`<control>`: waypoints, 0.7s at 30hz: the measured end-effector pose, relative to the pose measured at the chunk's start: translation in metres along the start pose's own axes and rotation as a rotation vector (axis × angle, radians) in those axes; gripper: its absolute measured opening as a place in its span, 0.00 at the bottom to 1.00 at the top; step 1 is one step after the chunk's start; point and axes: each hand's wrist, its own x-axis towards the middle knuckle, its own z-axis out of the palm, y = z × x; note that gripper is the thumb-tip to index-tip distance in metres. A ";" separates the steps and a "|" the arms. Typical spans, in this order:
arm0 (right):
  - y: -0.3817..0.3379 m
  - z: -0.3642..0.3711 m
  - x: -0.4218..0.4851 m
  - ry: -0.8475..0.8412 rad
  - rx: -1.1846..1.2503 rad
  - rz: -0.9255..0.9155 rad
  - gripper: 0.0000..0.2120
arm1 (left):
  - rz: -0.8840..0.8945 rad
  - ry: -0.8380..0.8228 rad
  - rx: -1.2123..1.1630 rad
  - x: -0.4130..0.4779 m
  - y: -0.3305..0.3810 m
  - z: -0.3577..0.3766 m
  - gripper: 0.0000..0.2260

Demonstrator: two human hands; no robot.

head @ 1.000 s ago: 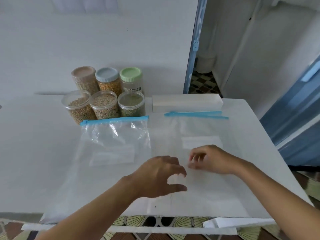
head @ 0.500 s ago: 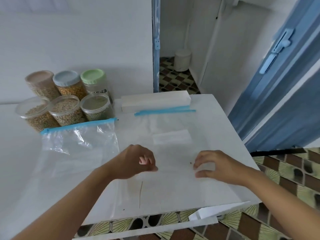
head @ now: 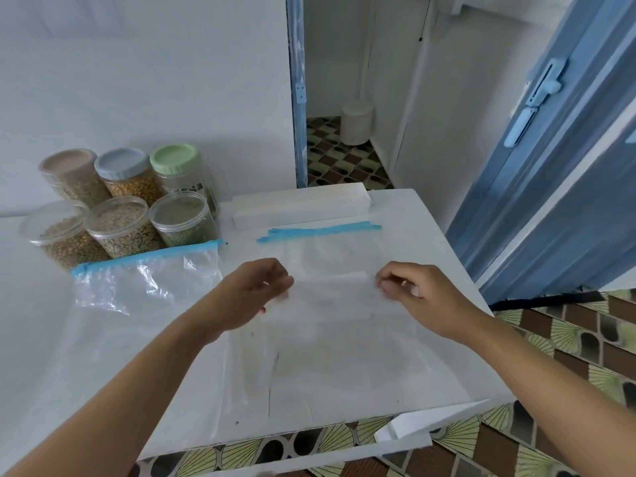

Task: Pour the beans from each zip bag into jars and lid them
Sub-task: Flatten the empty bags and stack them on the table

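Two empty clear zip bags with blue zip strips lie flat on the white table (head: pixel 434 250). The left zip bag (head: pixel 144 287) lies in front of the jars. The right zip bag (head: pixel 330 256) lies between my hands. My left hand (head: pixel 253 296) pinches its left edge with curled fingers, and my right hand (head: pixel 418 299) pinches its right edge. Several jars of beans stand at the back left: three with coloured lids, brown (head: pixel 70 172), blue (head: pixel 125 168) and green (head: pixel 177 161), and three in front with clear lids (head: pixel 122 223).
A long white box (head: pixel 299 204) lies behind the right bag. The table's right and front edges are close to my hands, and a folded white paper (head: pixel 411 426) sticks out at the front corner. Beyond are a doorway, a white bin (head: pixel 356 122) and a blue door (head: pixel 537 187).
Both hands have moved farther up the right bag, from its lower part to its middle, and spread apart to its side edges. The view has swung to the right.
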 end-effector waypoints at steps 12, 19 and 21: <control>0.009 -0.019 0.007 -0.131 -0.185 0.031 0.17 | 0.111 0.045 0.006 -0.010 0.007 -0.036 0.04; 0.004 -0.006 0.006 0.070 -0.114 0.025 0.10 | -0.116 0.094 -0.028 -0.006 0.017 -0.014 0.05; 0.004 -0.006 0.007 0.070 -0.098 0.045 0.11 | -0.081 0.089 0.008 -0.007 0.021 -0.011 0.09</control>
